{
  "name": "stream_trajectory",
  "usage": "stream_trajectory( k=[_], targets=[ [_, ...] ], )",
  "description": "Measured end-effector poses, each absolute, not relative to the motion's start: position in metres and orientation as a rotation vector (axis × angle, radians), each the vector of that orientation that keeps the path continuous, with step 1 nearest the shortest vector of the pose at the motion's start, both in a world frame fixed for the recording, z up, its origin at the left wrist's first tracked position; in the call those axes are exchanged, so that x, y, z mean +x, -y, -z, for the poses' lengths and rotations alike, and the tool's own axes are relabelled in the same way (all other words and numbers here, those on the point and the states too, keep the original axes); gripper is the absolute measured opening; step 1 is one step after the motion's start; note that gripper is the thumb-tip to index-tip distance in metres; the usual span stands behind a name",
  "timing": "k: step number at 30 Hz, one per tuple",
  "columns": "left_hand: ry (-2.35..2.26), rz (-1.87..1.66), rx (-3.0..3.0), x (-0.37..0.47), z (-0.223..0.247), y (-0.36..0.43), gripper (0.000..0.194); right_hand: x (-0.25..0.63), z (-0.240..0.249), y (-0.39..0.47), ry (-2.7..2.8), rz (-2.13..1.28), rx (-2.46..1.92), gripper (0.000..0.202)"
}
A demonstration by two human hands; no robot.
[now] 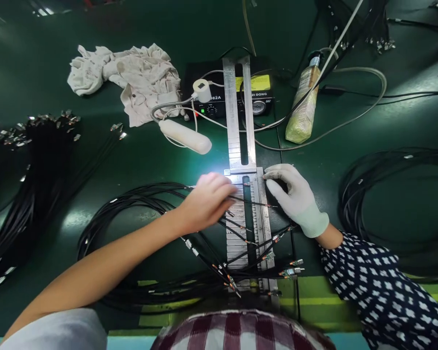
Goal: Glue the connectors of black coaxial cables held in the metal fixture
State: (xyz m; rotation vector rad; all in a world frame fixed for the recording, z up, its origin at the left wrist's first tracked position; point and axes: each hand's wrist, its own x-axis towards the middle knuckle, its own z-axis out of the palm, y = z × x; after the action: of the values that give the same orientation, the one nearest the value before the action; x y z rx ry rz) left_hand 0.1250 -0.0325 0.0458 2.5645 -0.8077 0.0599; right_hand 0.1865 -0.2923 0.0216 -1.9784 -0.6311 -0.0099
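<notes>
Right glove (295,192): we saw white with a pale green cuff
Right sleeve (368,274): we saw white motifs on navy
Checked top (233,333): we wore maroon and white
Cables (131,193): we saw black lengths
Metal guide (232,131): we saw silver-grey
Tabletop (310,163): we had dark green

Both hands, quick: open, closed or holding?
Left hand: blurred over the metal rail; grip unclear.
Right hand: gloved, curled at the rail's edge; grip unclear.
</notes>
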Motion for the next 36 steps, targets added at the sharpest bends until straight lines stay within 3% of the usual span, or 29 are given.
stream_trajectory(
  k=[5,9,16,36],
  targets=[
    [0.73,0.109,2.395,0.132,-0.042,0.065,0.007,0.187,-0.021,0.293,0.639,0.013,-1.992,0.011],
    [0.563,-0.026,2.153,0.127,-0.039,0.049,0.01,0.187,-0.02,0.293,0.636,0.005,-1.992,0.01],
    [0.411,-0.125,2.361,0.12,-0.034,0.007,0.018,0.186,-0.021,0.293,0.637,-0.023,-1.989,0.01],
    [0.706,-0.049,2.327,0.136,-0.037,0.01,0.022,0.185,-0.023,0.292,0.64,-0.03,-2.022,0.009]
  ],
)
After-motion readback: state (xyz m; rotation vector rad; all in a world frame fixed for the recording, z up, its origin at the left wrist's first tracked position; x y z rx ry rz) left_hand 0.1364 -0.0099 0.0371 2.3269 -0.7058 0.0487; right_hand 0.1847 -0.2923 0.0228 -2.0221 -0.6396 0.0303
